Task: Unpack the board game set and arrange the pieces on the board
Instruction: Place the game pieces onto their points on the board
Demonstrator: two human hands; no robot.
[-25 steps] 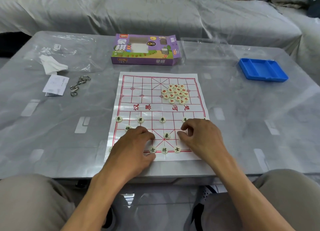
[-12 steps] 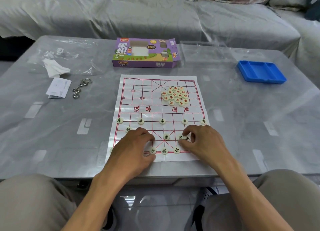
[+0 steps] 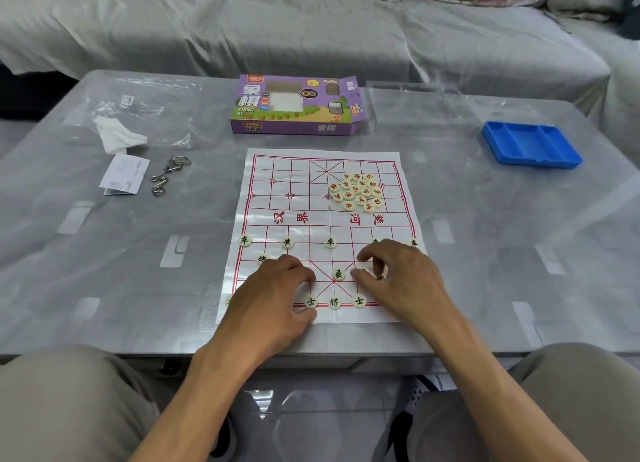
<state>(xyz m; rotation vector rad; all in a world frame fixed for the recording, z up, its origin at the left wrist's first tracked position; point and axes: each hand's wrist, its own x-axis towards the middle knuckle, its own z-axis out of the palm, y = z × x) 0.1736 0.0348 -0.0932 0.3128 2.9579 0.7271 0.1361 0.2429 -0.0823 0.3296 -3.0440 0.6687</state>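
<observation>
under the right hand (image 3: pixel 401 281) a pinched piece (image 3: pixel 363 271) is mostly hidden; left hand (image 3: pixel 273 292) lies relaxed, covering board (image 3: pixel 325 219).

I see a low grey table (image 3: pixel 104 288) with a glossy top under clear plastic film, catching soft overhead glare. Beyond the hands, a long sofa draped in a pale grey-green cover (image 3: pixel 311 29) spans the far side. Below, a shiny grey tiled floor (image 3: pixel 311 423) reflects light.

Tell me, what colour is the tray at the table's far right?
Blue tray, seen clearly from the head view.
</observation>
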